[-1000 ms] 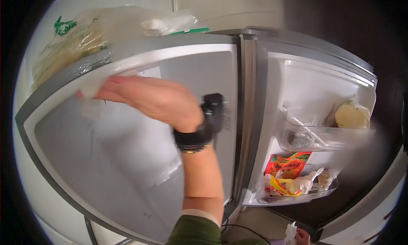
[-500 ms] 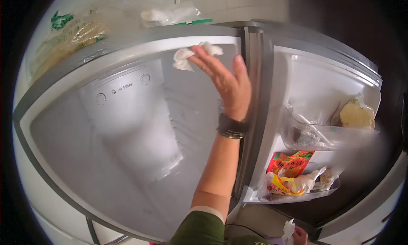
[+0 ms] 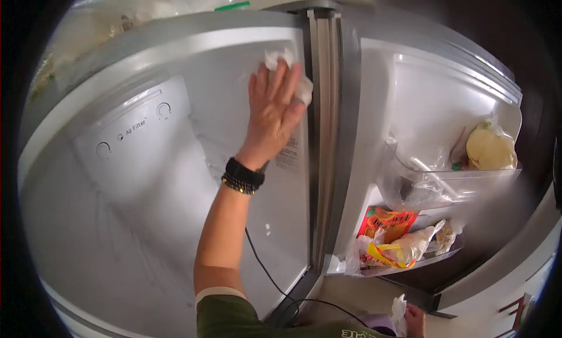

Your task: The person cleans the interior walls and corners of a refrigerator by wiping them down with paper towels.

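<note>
Pale floor [image 3: 354,292], perhaps tiled

From where I stand, the fridge's inside wall [image 3: 225,83] looks like smooth white plastic, softly glossy. The door's upper shelf [image 3: 483,181] is clear, shiny plastic; the bag [image 3: 413,244] on the lower one, thin crinkled film. Near the hinge edge, the tissue [image 3: 278,58] looks papery and matt, the green sleeve [image 3: 227,317] matt cloth.
</note>
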`<state>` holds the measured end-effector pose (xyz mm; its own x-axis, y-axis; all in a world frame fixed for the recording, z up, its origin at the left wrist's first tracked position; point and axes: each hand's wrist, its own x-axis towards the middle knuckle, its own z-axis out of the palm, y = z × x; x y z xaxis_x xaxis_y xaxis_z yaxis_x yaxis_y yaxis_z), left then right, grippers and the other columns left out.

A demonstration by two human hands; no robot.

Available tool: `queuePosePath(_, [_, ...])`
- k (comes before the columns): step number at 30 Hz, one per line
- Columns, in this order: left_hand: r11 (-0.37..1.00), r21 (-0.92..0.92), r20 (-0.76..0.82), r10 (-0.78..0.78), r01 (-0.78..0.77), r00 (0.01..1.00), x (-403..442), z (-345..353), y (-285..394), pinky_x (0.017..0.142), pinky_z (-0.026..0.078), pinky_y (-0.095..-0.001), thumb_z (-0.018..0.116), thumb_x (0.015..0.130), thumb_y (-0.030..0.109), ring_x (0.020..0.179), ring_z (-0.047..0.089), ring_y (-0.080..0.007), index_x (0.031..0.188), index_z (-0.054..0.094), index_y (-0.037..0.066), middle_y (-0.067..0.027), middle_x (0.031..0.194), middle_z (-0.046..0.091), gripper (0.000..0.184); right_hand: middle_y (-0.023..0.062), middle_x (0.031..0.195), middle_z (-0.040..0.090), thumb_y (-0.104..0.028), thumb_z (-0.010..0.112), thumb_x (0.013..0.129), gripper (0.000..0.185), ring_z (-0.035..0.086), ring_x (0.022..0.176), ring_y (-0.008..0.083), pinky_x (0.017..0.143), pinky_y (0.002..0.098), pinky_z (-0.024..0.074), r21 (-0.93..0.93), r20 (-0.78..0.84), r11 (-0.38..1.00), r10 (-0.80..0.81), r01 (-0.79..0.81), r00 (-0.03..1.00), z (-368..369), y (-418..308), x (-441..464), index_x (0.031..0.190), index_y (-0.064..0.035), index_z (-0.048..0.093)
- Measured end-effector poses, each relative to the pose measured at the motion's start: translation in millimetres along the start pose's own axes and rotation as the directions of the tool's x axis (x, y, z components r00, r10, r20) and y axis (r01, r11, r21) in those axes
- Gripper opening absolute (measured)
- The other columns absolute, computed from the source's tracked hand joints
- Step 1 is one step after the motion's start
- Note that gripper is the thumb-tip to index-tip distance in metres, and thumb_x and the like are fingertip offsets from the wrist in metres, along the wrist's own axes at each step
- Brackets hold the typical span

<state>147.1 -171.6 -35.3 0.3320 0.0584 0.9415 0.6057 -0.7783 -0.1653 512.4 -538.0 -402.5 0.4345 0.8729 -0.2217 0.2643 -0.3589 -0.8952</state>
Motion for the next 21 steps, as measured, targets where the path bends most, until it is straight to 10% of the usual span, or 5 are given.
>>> queuePosePath(13, [0.959, -0.103, 0.084, -0.258, 0.266, 0.963, -163.5, 43.2, 11.5, 0.108, -0.001, -0.054, 0.023, 0.093, 0.052, 0.137, 0.009, -0.0353, 0.144, 0.012, 0.008, -0.013, 0.147, 0.02, 0.068, 0.0093, 0.1, 0.063, -0.012, 0.053, 0.085, 0.032, 0.057, 0.092, 0.0189, 0.081, 0.0309, 0.0446, 0.108, 0.06, 0.994, 0.017, -0.023, 0.998, 26.4, 0.6, -0.7, 0.112, 0.0042, 0.058])
queuePosePath(21, [0.969, 0.014, 0.03, -0.248, 0.248, 0.968, -146.9, 52.2, 56.4, 0.103, 0.006, -0.0644, 0.034, 0.087, 0.059, 0.126, 0.021, -0.046, 0.132, 0.036, 0.001, -0.0176, 0.131, 0.035, 0.074, 0.0073, 0.089, 0.065, -0.009, 0.053, 0.085, 0.03, 0.059, 0.074, 0.0115, 0.067, 0.0246, 0.0475, 0.203, 0.092, 0.976, 0.063, -0.081, 0.994, 42.7, -30.3, 10.3, 0.111, 0.0041, 0.058])
